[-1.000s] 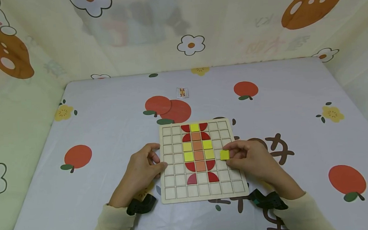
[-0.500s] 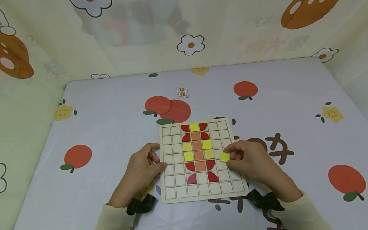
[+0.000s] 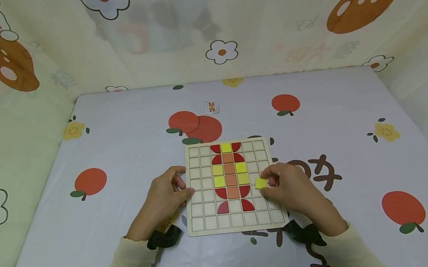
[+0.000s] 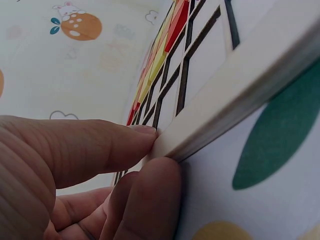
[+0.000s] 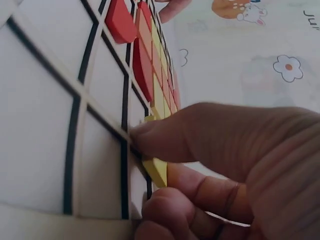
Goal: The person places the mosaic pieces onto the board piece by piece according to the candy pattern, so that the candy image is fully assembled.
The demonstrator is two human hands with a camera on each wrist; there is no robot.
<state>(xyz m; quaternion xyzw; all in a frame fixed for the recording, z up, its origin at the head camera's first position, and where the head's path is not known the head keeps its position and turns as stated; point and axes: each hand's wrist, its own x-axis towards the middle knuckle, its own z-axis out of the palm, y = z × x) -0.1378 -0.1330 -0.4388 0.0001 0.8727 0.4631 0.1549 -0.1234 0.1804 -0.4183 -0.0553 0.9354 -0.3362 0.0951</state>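
Observation:
A pale wooden grid board (image 3: pixel 205 224) lies flat on the table. Down its middle columns sit orange squares (image 3: pixel 229 169), yellow squares and red rounded pieces (image 3: pixel 248 205). At the board's left edge, my left hand (image 3: pixel 167 191) pinches the rim, thumb on top; in the left wrist view a finger presses against the side of the rim (image 4: pixel 210 115). Thumb and fingers of my right hand (image 3: pixel 289 188) pinch a yellow square tile (image 3: pixel 260 183) over the right-hand columns. Up close in the right wrist view, that yellow tile (image 5: pixel 157 172) is tilted, partly covered by the thumb.
Beyond the board lies a small printed pattern card (image 3: pixel 212 108). The white tablecloth (image 3: pixel 132 126) carries printed fruit, flowers and lettering. A patterned curtain (image 3: pixel 173 66) rises behind the table's far edge. Each wrist wears a black device.
The yellow tile has turned slightly and shifted a little left and down with my right hand, whose wrist has drawn slightly left. My left hand and the board have not moved.

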